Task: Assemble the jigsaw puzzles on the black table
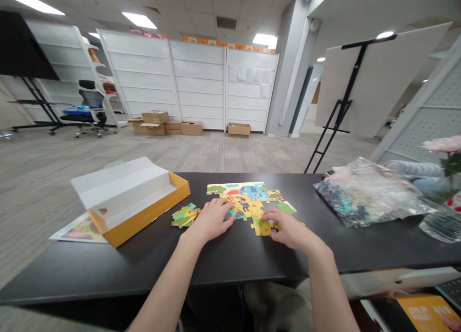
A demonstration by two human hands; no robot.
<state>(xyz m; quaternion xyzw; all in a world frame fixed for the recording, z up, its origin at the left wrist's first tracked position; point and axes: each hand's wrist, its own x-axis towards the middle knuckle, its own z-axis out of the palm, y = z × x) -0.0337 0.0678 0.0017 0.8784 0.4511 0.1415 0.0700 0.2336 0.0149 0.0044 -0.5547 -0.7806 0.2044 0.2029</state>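
A partly joined jigsaw puzzle (248, 200) with a blue elephant and a small figure lies flat on the black table. My left hand (215, 218) rests at its lower left edge, fingers stretched out and touching pieces there. In my right hand (288, 226), thumb and fingers close on the edge of a yellow-green puzzle piece (260, 225), at the puzzle's lower right. A loose green piece (286, 207) lies just beyond that hand. Left of my left hand is a small pile of loose puzzle pieces (185, 215), partly covered by it.
An open yellow box (147, 212) with a white inside stands on the table (223, 267) at left, over a printed sheet (81, 230). At right lie a clear plastic bag of colourful pieces (360, 195) and a glass vase (441, 224) with flowers.
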